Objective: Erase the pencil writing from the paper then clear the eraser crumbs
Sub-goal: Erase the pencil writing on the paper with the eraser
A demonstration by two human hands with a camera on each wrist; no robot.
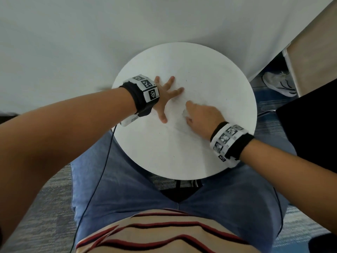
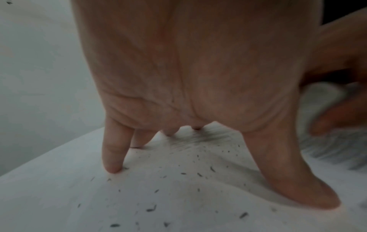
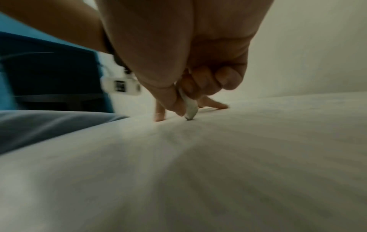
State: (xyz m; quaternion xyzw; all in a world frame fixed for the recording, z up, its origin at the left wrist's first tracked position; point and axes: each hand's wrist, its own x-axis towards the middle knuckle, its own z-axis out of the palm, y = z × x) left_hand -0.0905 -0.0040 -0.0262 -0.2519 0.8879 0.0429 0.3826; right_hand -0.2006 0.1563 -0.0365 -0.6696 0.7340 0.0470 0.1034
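Erasing step in hand: the left hand (image 1: 165, 96), fingers spread flat, pins the paper (image 2: 178, 196) to the round worktop (image 1: 228, 73). The right hand (image 1: 201, 115) pinches the eraser (image 3: 190, 108), tip on the sheet. Pencil shading (image 2: 204, 139) remains and crumbs (image 2: 151, 209) lie scattered; next, probably rub the shading out, then sweep.

Two hands (image 1: 165, 99) (image 1: 201, 115), one eraser (image 3: 190, 109), one round table (image 1: 209, 152), one shoe (image 1: 279, 84), many crumbs (image 2: 151, 209).

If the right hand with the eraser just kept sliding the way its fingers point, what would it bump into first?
Probably the left hand: the right hand, pinching the eraser, points up-left at its spread fingers pressing the paper. Only a narrow gap shows; depth is unclear.
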